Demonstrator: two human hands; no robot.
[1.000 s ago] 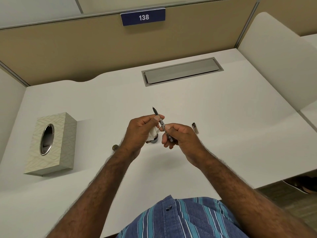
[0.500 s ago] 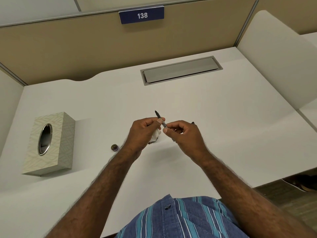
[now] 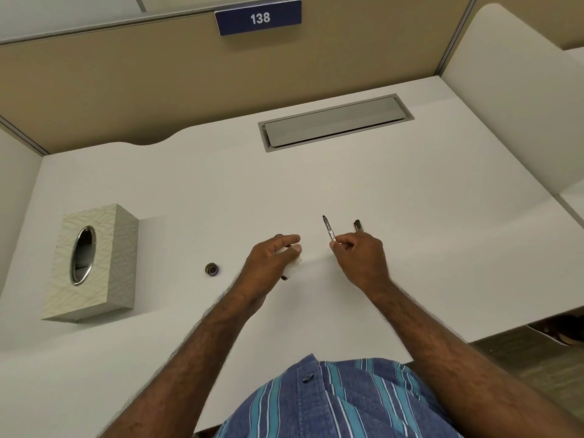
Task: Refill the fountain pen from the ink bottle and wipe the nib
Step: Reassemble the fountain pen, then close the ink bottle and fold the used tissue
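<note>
Right hand point(image 3: 360, 257): thumb and forefinger pinch the pen point(image 3: 329, 228) at its lower end, other fingers point(image 3: 343, 246) curled underneath. Most of the pen juts beyond the fingertips, nib up and away from the body, barrel tilted slightly left. It is held above the white counter point(image 3: 442, 216), not touching it.

Left hand point(image 3: 271, 259): fingers curled round a crumpled white tissue point(image 3: 292, 267), which shows between thumb and palm and below the hand. Forefinger stretched forward. The two hands are apart, with a clear gap of counter between tissue and pen.

A dark rounded edge shows just past the left forefinger, and a dark bit below the tissue (probably the ink bottle point(image 3: 279, 237) under the hand, but it is mostly hidden and I cannot be sure).

A small round bottle cap point(image 3: 211, 269) lies on the counter left of the left hand, open side up. The dark pen cap point(image 3: 357, 225) lies on the counter just beyond the right hand's knuckles, right of the pen.

Far left: tissue box point(image 3: 91, 263), oval opening facing the camera. Grey cable hatch point(image 3: 335, 121) set into the counter at the back. Number plate 138 point(image 3: 258, 18) on the partition.
</note>
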